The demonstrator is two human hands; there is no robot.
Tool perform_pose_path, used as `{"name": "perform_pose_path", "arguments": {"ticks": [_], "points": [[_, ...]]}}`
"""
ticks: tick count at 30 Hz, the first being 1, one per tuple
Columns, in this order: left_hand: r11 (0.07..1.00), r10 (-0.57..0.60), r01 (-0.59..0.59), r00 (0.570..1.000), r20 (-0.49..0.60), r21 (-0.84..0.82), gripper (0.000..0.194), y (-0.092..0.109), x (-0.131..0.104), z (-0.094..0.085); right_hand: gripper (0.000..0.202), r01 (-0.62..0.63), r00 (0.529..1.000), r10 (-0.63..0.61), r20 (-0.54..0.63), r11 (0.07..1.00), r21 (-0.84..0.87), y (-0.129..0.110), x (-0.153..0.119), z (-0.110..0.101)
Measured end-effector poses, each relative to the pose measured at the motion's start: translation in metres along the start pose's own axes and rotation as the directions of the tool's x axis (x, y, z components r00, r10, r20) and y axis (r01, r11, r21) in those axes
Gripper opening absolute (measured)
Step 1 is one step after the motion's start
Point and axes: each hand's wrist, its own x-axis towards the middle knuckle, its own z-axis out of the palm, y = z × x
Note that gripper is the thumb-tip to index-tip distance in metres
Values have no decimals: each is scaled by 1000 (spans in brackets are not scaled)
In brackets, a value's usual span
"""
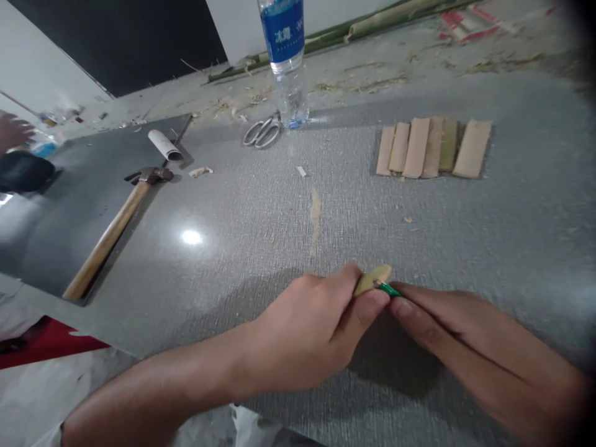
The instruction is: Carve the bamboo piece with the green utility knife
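The left hand (pixel 311 329) is pinching a small tan bamboo chip (pixel 372 278) steady on the grey textured tabletop (pixel 261 205) while the right hand (pixel 447 323) is closing its fingers on a thin green tool (pixel 387 288), working its edge.

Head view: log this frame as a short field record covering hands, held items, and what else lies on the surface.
left hand: left hand pinches a small bamboo piece
right hand: right hand holds a green tool against that piece; its type cannot be told
surface: grey mat
ahead: row of bamboo strips, scissors, water bottle
left side: hammer, paper roll
far left edge: another person's hand
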Motion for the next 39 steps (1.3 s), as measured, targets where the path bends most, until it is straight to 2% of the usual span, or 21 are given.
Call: {"name": "perform_pose_path", "arguments": {"ticks": [6, 13, 17, 21, 26, 29, 31, 33, 39], "points": [[1000, -27, 27, 1000, 2, -10, 36, -2, 1, 2, 45, 35, 987, -53, -149, 992, -121, -2, -2, 10], [997, -71, 72, 997, 22, -22, 42, 2, 0, -3, 44, 115, 976, -151, -160, 970, -213, -4, -2, 12], [995, -92, 92, 996, 12, -41, 45, 2, 1, -3, 49, 106, 976, -145, -163, 969, -225, -7, -2, 11], [987, -65, 69, 997, 31, -145, 49, 0, 3, -2, 56, 48, 972, -83, -219, 986, -159, -10, 0, 7], [965, -84, 99, 994, 72, -241, 50, 0, 3, -5, 59, -68, 954, 99, -284, 991, 117, -3, 1, 3], [954, -107, 117, 993, 52, -277, 45, 1, -1, -5, 49, -32, 930, 88, -357, 986, 161, -5, 3, -1], [937, -125, 126, 992, 26, -327, 38, 2, -3, -5, 35, 28, 897, -6, -443, 999, 43, -8, 7, -3], [930, -120, 123, 992, 29, -346, 35, 2, -4, -4, 28, 38, 865, -55, -498, 998, -44, -12, 9, -4], [979, -36, 44, 998, 45, -199, 30, 3, -3, -4, 18, -35, 855, 14, -519, 999, -32, -16, 13, -5]]}}
